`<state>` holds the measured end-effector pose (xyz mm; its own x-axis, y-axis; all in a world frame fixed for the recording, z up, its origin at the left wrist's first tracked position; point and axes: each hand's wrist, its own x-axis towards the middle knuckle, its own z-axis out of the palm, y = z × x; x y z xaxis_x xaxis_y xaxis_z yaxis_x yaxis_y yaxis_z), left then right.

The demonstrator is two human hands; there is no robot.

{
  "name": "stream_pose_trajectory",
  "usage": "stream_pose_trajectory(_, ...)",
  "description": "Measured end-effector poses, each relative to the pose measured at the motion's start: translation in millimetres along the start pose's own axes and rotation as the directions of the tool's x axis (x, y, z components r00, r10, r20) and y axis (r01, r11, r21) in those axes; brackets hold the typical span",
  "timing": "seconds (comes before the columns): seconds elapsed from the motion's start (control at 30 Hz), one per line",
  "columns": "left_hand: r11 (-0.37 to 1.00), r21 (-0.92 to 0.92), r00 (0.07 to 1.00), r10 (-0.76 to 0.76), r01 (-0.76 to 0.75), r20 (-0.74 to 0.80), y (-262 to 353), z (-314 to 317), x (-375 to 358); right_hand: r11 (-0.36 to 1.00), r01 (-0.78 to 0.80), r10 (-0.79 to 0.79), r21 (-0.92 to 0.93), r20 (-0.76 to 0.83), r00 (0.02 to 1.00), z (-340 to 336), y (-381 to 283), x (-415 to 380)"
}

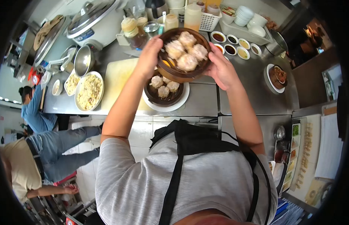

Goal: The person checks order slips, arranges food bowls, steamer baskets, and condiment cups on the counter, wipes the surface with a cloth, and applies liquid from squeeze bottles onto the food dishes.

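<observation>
My left hand [149, 56] and my right hand [222, 69] grip opposite sides of a dark round steamer basket [177, 74] and hold it above the steel counter [204, 101]. Several pale dumplings [187, 50] sit inside it. Directly beneath it is a second steamer basket [159, 98] on a white plate [183, 100], with three dumplings [164, 86] in it. The raised basket hides the far part of the lower one.
Plates of fried rice [89, 91] and a metal bowl [83, 60] lie at the left, with a rice cooker [92, 20] behind them. Squeeze bottles [192, 15] and small sauce dishes [230, 44] stand at the back. Another steamer on a plate [277, 76] is at the right. Two people [35, 112] stand at the left.
</observation>
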<state>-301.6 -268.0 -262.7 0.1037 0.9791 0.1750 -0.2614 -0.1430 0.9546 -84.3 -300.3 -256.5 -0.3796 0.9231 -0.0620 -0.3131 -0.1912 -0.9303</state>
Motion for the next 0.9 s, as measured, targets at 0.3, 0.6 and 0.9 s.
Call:
stream_pose_trajectory(0.3,0.892,0.352,0.853,-0.403,0.284,0.332,-69,81,28,0.999,-0.032,0.043,0.031,-0.48,0.876,-101,52,-77)
stream_pose_trajectory(0.6,0.663,0.736,0.878,0.259,0.141,-0.402,-140,-15,179,0.991,-0.133,0.05,-0.021,-0.859,0.509,-150,79,-138)
stream_pose_trajectory(0.9,0.805,0.59,0.928,0.264,-0.062,-0.263,-164,-36,210,0.916,-0.25,-0.159,-0.315,-0.855,0.493,-203,91,-151)
